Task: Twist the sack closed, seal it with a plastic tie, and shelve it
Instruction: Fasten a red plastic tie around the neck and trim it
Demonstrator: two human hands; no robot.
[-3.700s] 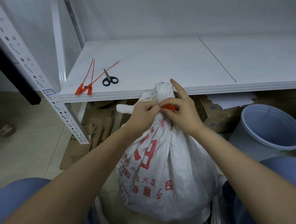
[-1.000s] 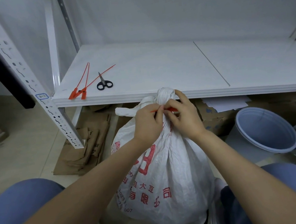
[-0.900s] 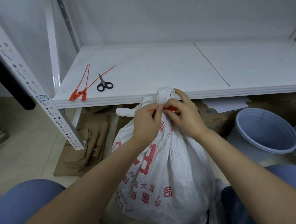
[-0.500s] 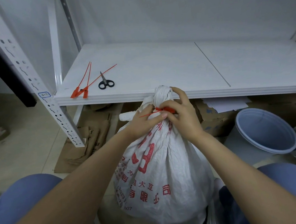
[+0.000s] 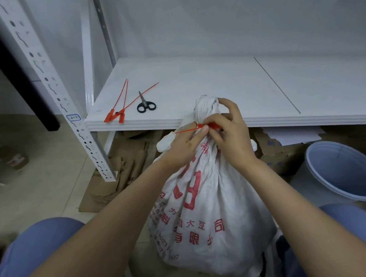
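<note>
A white woven sack (image 5: 211, 223) with red print stands on the floor between my knees, its neck twisted into a tight bunch (image 5: 206, 108). A red plastic tie (image 5: 201, 126) wraps that neck, and its thin tail sticks out to the left. My left hand (image 5: 184, 146) pinches the tail close to the lock. My right hand (image 5: 231, 133) grips the tie's red head against the neck, fingers curled over the bunch. The white shelf (image 5: 229, 93) runs just behind the sack's top.
Spare red ties (image 5: 117, 106) and black scissors (image 5: 145, 105) lie at the shelf's left front. A perforated white post (image 5: 60, 101) stands at left. A grey-blue bucket (image 5: 345, 171) sits on the floor at right, with flattened cardboard (image 5: 122, 174) under the shelf.
The tie's tail now sticks out farther to the left of the neck. My left hand has slid along it and both hands stay on the tie.
</note>
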